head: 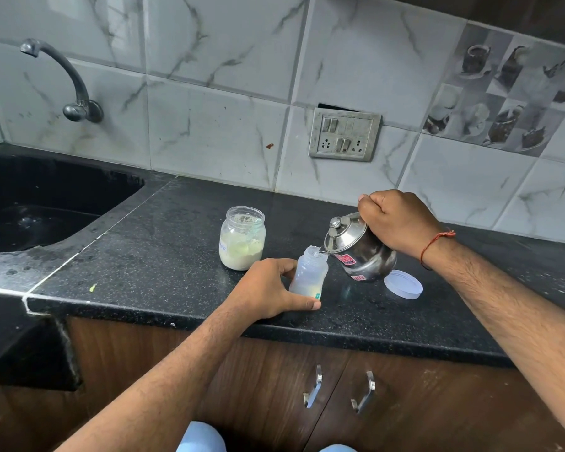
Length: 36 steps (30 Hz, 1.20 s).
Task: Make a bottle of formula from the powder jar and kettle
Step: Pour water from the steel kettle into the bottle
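Fingers [302,304] of left hand [268,290] curled round bottle [309,277], bottle upright on dark desk [163,256] near front edge. Right hand [393,223] clenched on kettle [359,247] handle; kettle tilted, spout at bottle mouth. Powder jar [242,238] open, just behind-left of bottle, partly filled. White lid [403,284] flat on desk, right of kettle.

counter [183,230]: black, speckled
tiles [216,93]: white, grey veins
kettle [362,246]: silver, red labels
lid [403,284]: pale lavender
powder [238,256]: cream
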Tool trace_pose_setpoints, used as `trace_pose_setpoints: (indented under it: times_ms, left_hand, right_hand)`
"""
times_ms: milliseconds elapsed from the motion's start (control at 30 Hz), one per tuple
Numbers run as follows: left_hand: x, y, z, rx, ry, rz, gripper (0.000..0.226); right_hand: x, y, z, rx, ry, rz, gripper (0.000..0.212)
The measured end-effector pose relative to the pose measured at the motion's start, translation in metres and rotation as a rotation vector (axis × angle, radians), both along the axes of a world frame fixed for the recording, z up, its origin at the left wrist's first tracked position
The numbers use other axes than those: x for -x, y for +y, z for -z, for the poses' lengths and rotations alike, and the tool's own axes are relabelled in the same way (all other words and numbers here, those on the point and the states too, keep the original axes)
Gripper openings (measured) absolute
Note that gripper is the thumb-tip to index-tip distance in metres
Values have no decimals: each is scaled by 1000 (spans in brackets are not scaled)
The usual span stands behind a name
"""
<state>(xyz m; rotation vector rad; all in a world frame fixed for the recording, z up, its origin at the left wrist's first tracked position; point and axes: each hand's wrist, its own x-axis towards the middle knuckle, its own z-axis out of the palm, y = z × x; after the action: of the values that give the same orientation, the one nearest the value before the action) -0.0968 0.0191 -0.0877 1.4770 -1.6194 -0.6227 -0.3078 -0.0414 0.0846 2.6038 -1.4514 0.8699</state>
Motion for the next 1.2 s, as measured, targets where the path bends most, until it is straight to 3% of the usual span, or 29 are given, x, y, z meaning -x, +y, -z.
trace_pose_setpoints:
  times_ms: [800, 1200]
  left_hand:
    - [0, 0, 0, 8, -11, -17, 54]
    - [2, 2, -1, 18, 6, 3, 42]
  right_hand:
    - [0, 1, -2, 47, 69, 6, 53]
    - [0, 2, -4, 36, 92, 0, 53]
